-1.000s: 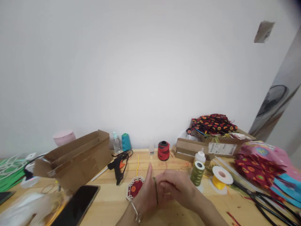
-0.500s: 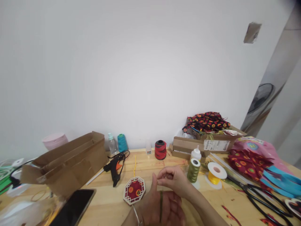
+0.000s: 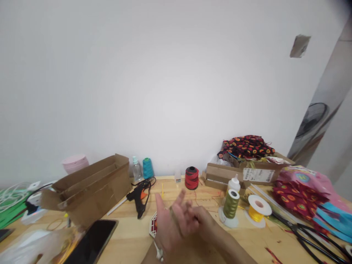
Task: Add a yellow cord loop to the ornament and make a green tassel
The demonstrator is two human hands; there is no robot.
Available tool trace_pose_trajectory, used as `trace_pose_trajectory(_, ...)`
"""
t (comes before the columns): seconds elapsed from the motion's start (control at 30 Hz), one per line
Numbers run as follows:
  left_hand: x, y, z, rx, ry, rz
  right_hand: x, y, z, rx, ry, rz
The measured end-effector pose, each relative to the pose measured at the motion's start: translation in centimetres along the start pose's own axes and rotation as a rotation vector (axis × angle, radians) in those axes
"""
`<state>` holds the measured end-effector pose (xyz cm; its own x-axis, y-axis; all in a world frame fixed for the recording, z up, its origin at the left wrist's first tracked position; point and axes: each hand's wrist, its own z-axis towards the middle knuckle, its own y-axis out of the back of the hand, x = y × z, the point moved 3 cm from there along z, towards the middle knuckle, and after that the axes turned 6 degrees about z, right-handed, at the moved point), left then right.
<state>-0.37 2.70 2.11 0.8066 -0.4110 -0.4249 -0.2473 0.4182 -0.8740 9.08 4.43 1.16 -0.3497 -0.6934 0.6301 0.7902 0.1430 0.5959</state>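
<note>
Plain white wall (image 3: 176, 91) behind, pale wooden table (image 3: 129, 234) in front, stuff ranged along back & both sides, prob. to leave the middle free for hand work. Olive-green thin thread band (image 3: 175, 221) runs across the palm of the left hand (image 3: 171, 226); seems the palm acts as a former, keeping strands together & taut. Left hand is wide: palm turned up & partly twd the camera, thumb up & apart, fingers loosely spread, forearm in from the bottom edge. Right hand (image 3: 205, 223) comes in from lower R, wrist bent inward, fingers curled & bunched at the left's fingertips; blurred, so can't tell if it pinches thread or nothing.

Olive-green upright thread spool (image 3: 231, 205) stands just beyond the right hand, prob. for easy feed; colour looks same as the band. Octagonal red panel w/ white lattice frame (image 3: 153, 224) lies flat on table, mostly hidden behind left hand. Black glue gun w/ orange trigger (image 3: 140, 200) lies on its side, L of centre, approx. beyond the panel. Black-handled scissors (image 3: 302, 231) lie far R, apart from both hands.
</note>
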Motion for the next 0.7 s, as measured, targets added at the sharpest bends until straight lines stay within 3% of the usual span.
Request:
trace_pose_trajectory(0.1, -2.8, 1.3, 0.3, -0.015, -0.247, -0.023, 1.0, 0.1, -0.3, 0.182, 0.029, -0.004)
trace_pose_trajectory(0.2, -3.6, 2.2, 0.5, -0.052, -0.274, 0.019, 1.9, 0.9, -0.3, 0.311, 0.009, -0.078)
trace_pose_trajectory(0.43, -0.7, 1.8, 1.0, -0.289, 0.008, 0.172, 3.0, 3.6, 0.3, 0.250, 0.036, -0.142)
trace_pose_trajectory(0.6, 2.4, 1.5, 1.1, -0.251, 0.273, 0.297, 2.3, 4.3, 0.6, 0.148, 0.105, -0.238)
trace_pose_trajectory(0.7, 3.8, 1.5, 0.8, -0.249, 0.450, 0.324, 1.8, 4.4, 0.6, 0.058, 0.110, -0.173)
